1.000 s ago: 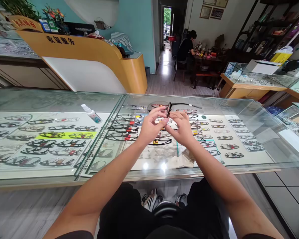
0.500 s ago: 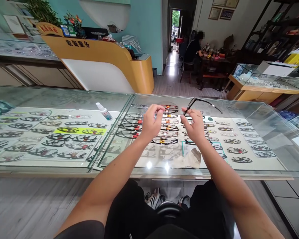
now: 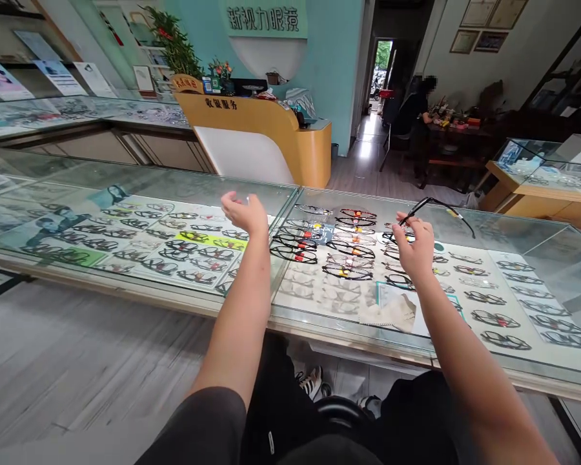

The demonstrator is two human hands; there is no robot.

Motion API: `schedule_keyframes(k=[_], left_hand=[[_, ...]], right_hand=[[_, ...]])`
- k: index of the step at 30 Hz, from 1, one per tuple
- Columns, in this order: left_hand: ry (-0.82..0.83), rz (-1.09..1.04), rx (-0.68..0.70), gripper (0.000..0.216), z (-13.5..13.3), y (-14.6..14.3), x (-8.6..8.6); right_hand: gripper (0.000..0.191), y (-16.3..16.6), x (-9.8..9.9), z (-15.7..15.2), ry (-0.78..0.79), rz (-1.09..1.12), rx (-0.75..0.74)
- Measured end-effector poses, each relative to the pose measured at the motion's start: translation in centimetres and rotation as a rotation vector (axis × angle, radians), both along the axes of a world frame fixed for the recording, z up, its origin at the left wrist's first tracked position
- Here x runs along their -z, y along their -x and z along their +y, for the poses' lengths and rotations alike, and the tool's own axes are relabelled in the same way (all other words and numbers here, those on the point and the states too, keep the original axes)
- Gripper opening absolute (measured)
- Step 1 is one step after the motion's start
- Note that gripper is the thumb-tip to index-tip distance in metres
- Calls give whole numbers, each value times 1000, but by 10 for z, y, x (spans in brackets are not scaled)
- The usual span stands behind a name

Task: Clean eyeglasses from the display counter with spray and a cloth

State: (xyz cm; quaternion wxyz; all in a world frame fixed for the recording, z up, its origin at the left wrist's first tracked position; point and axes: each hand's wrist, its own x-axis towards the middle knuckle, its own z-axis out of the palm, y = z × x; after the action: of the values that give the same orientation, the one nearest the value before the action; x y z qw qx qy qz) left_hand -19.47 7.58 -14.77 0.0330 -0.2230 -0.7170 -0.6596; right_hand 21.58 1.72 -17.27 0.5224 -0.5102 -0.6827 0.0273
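My right hand [image 3: 415,240] is closed on a pair of black-framed eyeglasses [image 3: 433,201], pinching it at one side. One temple arm stretches up and out to the right, above the glass display counter [image 3: 290,310]. Over the counter's left section, my left hand [image 3: 246,213] has its fingers curled around a small white spray bottle [image 3: 248,199]. Only a bit of the bottle's white top shows between fingers and thumb; the hand hides the rest. A beige cleaning cloth [image 3: 392,312] lies crumpled on the glass, below and left of my right hand.
Rows of eyeglass frames [image 3: 351,248] fill the display, with more on the left [image 3: 159,265]. A yellow cashier desk [image 3: 314,155] stands behind. A person [image 3: 416,116] sits at a dark table at the back right. A black stool [image 3: 339,410] shows between my legs.
My left hand has moved left from near the eyeglasses to the spray bottle. My right hand still holds the eyeglasses. The camera view has turned left.
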Motion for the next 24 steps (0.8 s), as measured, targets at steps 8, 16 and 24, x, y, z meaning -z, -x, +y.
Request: schedule_keyframes(k=[8, 16, 24], left_hand=[[220, -236, 153, 43, 19, 11, 31], [111, -280, 294, 32, 20, 9, 32], [-356, -448, 1160, 35, -13, -62, -18]], right_hand=[[39, 0, 2, 1, 0, 10, -3], [39, 1, -2, -2, -7, 31, -23], [38, 6, -9, -10, -17, 125, -65]])
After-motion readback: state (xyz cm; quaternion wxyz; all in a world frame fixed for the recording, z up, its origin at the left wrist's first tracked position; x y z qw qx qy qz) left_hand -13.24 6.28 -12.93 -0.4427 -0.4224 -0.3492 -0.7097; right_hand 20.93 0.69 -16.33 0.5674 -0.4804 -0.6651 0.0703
